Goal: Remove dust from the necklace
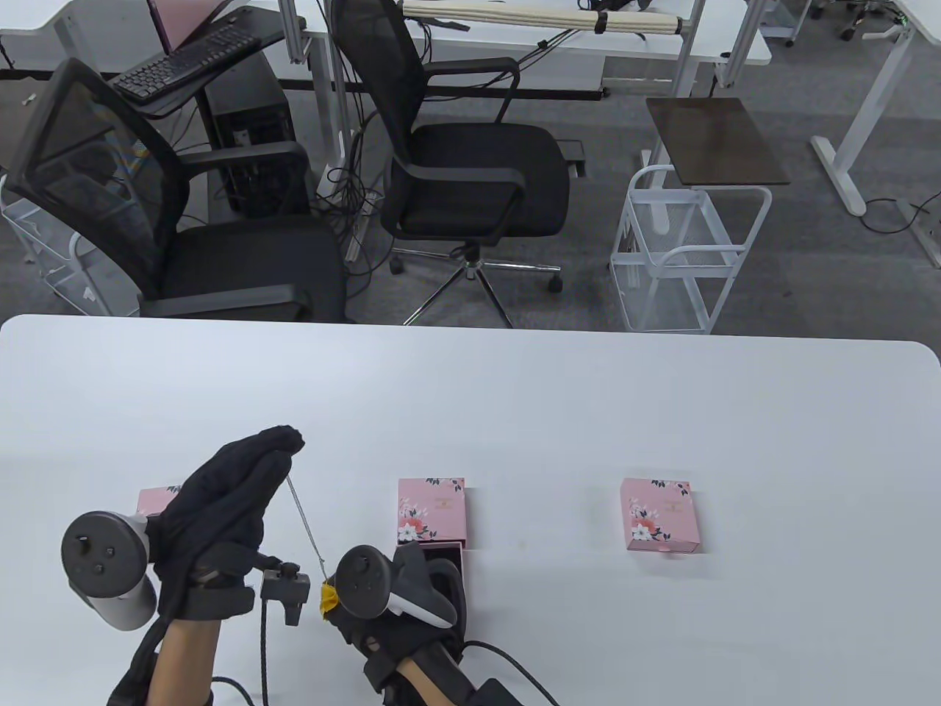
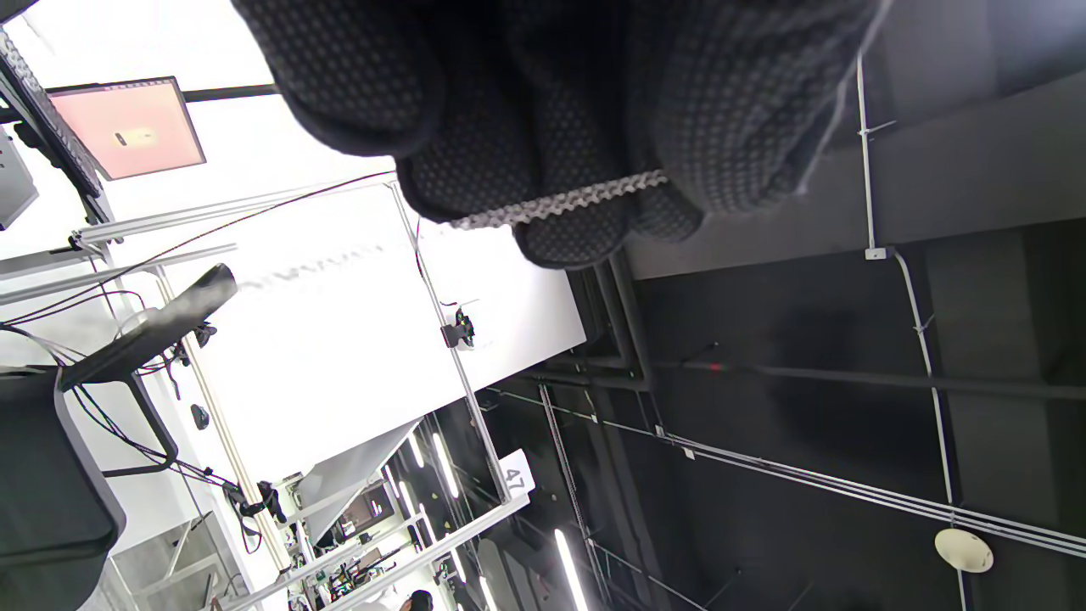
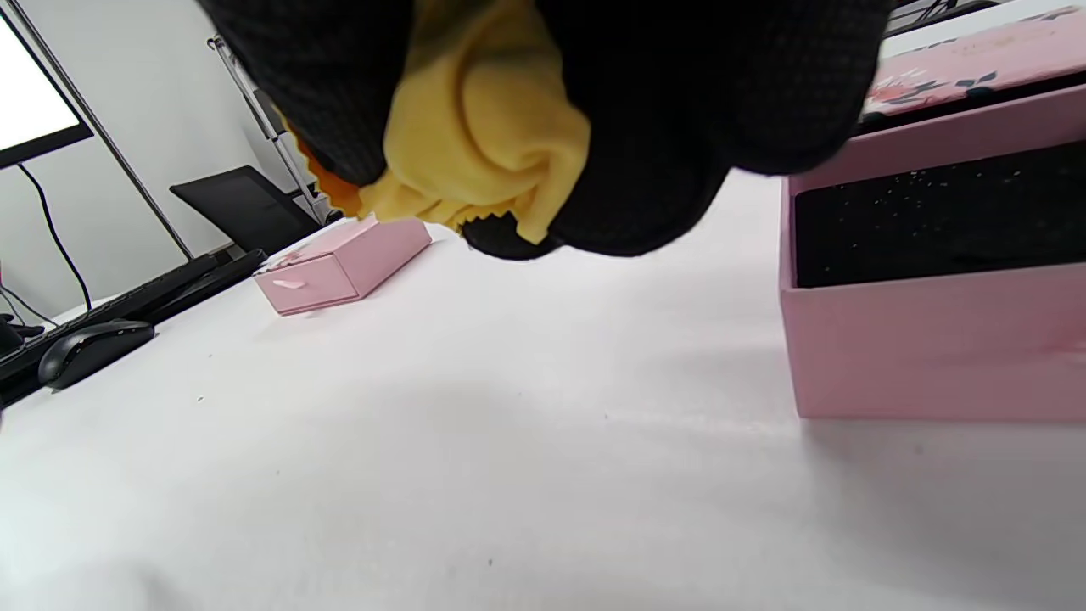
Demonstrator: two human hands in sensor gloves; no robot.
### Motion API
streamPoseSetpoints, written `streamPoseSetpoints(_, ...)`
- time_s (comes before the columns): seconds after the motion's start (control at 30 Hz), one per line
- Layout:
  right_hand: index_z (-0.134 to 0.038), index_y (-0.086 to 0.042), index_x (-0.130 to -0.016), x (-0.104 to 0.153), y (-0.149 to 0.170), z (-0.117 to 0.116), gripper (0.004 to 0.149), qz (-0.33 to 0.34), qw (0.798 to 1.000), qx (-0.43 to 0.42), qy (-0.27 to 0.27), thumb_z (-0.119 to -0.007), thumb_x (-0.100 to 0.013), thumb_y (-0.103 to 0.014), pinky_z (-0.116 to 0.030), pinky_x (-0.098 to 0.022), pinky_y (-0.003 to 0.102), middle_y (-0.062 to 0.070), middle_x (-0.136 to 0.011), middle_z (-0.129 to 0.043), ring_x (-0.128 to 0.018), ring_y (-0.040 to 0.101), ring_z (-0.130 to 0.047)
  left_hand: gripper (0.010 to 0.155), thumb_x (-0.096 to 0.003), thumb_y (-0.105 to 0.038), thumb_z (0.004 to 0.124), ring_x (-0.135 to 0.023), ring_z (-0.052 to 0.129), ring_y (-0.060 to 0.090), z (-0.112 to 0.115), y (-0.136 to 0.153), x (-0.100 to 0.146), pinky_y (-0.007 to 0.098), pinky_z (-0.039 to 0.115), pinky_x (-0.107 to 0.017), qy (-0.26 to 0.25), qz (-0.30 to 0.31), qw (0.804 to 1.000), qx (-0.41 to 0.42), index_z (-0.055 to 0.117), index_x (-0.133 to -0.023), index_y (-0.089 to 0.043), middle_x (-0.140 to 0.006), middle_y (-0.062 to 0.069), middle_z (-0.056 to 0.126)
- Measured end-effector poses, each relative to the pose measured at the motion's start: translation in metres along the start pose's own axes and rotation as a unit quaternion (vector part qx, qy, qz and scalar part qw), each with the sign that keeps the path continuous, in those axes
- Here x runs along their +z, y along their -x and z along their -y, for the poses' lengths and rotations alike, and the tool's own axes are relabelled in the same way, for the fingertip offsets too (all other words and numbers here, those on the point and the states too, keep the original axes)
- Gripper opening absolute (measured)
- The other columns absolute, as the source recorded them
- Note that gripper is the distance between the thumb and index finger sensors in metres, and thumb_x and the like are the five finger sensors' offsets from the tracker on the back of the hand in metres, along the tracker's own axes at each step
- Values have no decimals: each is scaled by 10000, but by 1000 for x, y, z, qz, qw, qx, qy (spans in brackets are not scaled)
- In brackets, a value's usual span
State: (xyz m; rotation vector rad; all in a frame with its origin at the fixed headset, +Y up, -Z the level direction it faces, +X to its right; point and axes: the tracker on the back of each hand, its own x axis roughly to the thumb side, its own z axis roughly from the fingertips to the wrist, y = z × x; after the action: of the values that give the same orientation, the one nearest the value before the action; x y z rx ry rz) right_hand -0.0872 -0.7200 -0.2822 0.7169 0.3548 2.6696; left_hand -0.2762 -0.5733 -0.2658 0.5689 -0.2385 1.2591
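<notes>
Dusting looks mid-way: left hand [image 1: 235,493] at lower left pinches the necklace [image 1: 305,526] taut, right hand [image 1: 401,596] at bottom centre grips yellow cloth [image 1: 328,596] on its lower end, open pink box [image 3: 933,255] waiting for return.

This is an office. Beyond the white rectangular surface [image 1: 514,397] stand two black mesh-backed swivel chairs [image 1: 470,154] on grey carpet [image 1: 809,243], white height-adjustable desks [image 1: 867,95], a black computer keyboard [image 1: 184,66] on a side desk, a black tower computer [image 1: 253,140] with tangled cables, and a white wire trolley [image 1: 684,257].
</notes>
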Motion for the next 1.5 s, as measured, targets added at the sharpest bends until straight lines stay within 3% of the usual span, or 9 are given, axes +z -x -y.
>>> streamPoseSetpoints(0.3, -781, -113, -956, 13, 20, 33, 399, -39, 997, 3, 60, -806, -637, -352, -792, -496, 492, 167, -804, -924, -585, 370, -940, 354, -531, -461, 888, -784, 928, 229, 0, 2, -1, 427, 814, -568, 4, -3, 1000, -1, 931, -850, -313, -859, -10, 1016)
streamPoseSetpoints(0.5, -755, -103, -984, 50, 85, 65, 430, -133, 983, -15, 127, -802, -638, -354, -781, -507, 500, 188, -844, -899, -620, 394, -925, 354, -531, -462, 888, -783, 929, 228, 7, 2, 0, 426, 815, -567, 20, -5, 1000, 3, 932, -850, -313, -859, -10, 1016)
streamPoseSetpoints(0.63, -752, -100, -986, 72, 127, 64, 425, -193, 973, 31, 119, -801, -638, -338, -778, -510, 504, 192, -849, -895, -626, 399, -921, 353, -532, -463, 888, -782, 929, 227, 14, 0, 1, 426, 816, -566, 33, 1, 999, 0, 933, -849, -314, -857, -13, 1018)
streamPoseSetpoints(0.8, -705, -94, -1028, 88, 160, 40, 480, -244, 964, 92, 51, -807, -633, -347, -756, -541, 520, 218, -920, -841, -698, 433, -883, 356, -532, -462, 889, -779, 931, 228, 25, 3, 1, 426, 816, -565, 52, -4, 999, -3, 933, -850, -309, -857, -10, 1018)
streamPoseSetpoints(0.97, -545, -76, -1126, 85, 162, 16, 639, -240, 962, 123, -46, -810, -627, -375, -669, -622, 565, 296, -1065, -638, -857, 519, -713, 356, -531, -463, 889, -779, 932, 229, 36, 3, 3, 426, 817, -564, 68, 1, 998, -17, 934, -849, -311, -856, -10, 1019)
streamPoseSetpoints(1.17, -336, -24, -1178, 86, 156, 27, 809, -227, 960, 115, -119, -802, -632, -399, -545, -685, 643, 375, -1158, -374, -935, 616, -519, 356, -531, -461, 890, -779, 932, 232, 42, 2, 6, 429, 816, -563, 78, 3, 997, -23, 935, -849, -309, -856, -12, 1019)
streamPoseSetpoints(1.33, -337, -21, -1176, 98, 143, 53, 805, -184, 971, 114, -96, -807, -633, -383, -534, -693, 654, 378, -1164, -353, -945, 620, -504, 356, -532, -465, 888, -780, 931, 230, 46, 3, 7, 427, 817, -564, 84, 3, 996, -24, 933, -850, -310, -854, -13, 1021)
streamPoseSetpoints(1.43, -374, -26, -1170, 100, 132, 70, 763, -157, 980, 112, -42, -792, -638, -380, -560, -685, 641, 369, -1154, -400, -937, 601, -543, 357, -533, -465, 888, -780, 931, 230, 47, 4, 7, 428, 816, -564, 85, 2, 996, -25, 933, -851, -309, -856, -8, 1019)
streamPoseSetpoints(1.5, -428, -32, -1157, 98, 118, 84, 720, -119, 988, 91, 24, -783, -638, -383, -600, -671, 620, 344, -1135, -486, -920, 571, -610, 356, -532, -465, 888, -780, 931, 231, 49, 5, 7, 428, 817, -564, 89, 1, 996, -24, 933, -850, -311, -855, -9, 1020)
